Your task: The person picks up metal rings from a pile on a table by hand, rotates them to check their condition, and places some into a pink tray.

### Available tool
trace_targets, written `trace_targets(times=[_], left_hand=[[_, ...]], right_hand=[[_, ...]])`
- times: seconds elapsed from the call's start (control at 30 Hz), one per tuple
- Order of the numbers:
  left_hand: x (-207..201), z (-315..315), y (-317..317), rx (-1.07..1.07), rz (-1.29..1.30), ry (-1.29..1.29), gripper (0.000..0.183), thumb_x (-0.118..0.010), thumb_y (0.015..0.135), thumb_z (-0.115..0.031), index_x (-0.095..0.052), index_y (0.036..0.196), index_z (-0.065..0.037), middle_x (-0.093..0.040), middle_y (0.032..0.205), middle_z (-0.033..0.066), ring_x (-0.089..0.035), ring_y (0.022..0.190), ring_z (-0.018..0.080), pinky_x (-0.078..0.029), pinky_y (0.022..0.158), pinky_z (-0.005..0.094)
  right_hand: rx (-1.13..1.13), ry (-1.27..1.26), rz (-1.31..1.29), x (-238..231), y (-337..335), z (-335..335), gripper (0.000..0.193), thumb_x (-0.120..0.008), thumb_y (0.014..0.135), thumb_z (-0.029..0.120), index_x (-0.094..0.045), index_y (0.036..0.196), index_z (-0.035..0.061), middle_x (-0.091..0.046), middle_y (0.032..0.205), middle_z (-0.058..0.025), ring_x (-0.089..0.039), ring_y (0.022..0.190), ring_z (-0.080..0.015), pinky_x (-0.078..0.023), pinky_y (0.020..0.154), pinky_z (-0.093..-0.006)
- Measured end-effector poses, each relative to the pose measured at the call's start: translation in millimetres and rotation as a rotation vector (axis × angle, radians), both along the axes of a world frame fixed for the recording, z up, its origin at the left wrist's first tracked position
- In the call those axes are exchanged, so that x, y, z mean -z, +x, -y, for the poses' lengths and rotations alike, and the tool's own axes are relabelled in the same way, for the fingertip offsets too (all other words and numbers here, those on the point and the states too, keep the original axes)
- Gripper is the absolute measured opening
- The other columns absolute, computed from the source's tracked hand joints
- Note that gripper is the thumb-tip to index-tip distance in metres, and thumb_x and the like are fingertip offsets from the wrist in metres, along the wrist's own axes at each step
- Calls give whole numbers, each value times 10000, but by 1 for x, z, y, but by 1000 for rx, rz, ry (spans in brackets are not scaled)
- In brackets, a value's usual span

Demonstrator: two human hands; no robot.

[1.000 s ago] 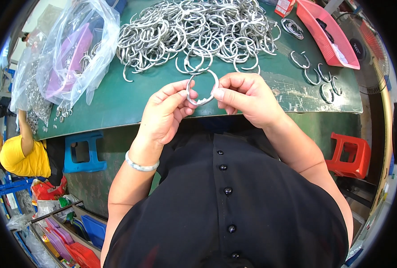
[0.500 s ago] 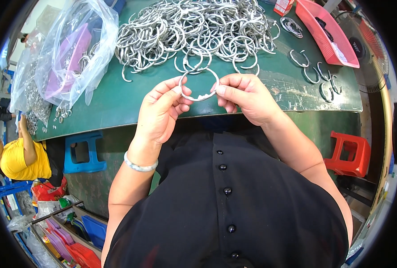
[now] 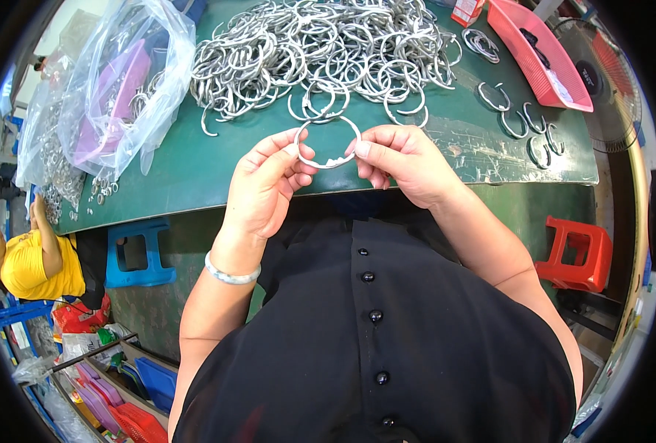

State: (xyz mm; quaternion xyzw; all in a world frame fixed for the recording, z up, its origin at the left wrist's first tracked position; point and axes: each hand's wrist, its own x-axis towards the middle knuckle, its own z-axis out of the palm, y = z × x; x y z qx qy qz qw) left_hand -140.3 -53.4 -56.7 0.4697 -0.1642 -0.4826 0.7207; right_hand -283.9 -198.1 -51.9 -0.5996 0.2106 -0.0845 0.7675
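Between my two hands a silver bangle point(image 3: 331, 165) is held up over the table's near edge. My left hand point(image 3: 267, 177) pinches its left side between thumb and fingers. On the opposite side my right hand point(image 3: 402, 161) pinches the rim the same way. Small pale raised shapes show along the bangle's lower edge; their detail is too small to tell. Just beyond it, a few loose bangles point(image 3: 325, 100) lie at the front of a large heap of silver bangles point(image 3: 320, 48) on the green table point(image 3: 202, 166).
At right, several open bangles point(image 3: 542, 140) lie apart, near a pink basket point(image 3: 542, 63) and a fan point(image 3: 601, 81). Clear plastic bags point(image 3: 132, 81) of metal parts stand at left. A blue stool point(image 3: 140, 255), a red stool point(image 3: 575, 255) and a person in yellow point(image 3: 44, 266) flank me.
The bangle and my hands have shifted very slightly. Both hands keep their pinch on it, and the heap has not moved.
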Motion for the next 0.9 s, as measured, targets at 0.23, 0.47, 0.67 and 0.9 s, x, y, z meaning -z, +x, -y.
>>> trace_targets(times=[0.23,0.47,0.67,0.9], left_hand=[[-1,-2,0,-2,10,5,246,-488,850,-84,-508,1075,13,-581,836,54,-548,698,108,-440,631,212],[-1,-3,-1,-20,14,25,241,-491,850,-88,-511,1068,12,-577,817,45,-551,688,110,-441,616,213],[0,-4,0,-33,-33,43,220,-490,855,-105,-520,1037,14,-566,786,37,-547,670,111,-440,594,213],[-4,-3,0,-60,-94,68,218,-490,858,-131,-526,1010,21,-548,750,34,-524,642,107,-426,573,207]], right_hand=[[-11,-5,-7,3,0,0,169,-544,843,186,-612,865,33,-558,631,0,-476,490,-36,-368,457,-158],[-55,-37,-39,7,0,1,181,-534,849,210,-611,853,46,-556,628,15,-470,487,-25,-364,448,-153],[-105,-51,-51,13,2,1,189,-533,850,220,-608,839,46,-551,620,16,-465,485,-26,-364,445,-155],[-148,-69,-75,11,4,2,207,-542,844,222,-609,817,27,-532,596,14,-457,479,-35,-368,442,-160]])
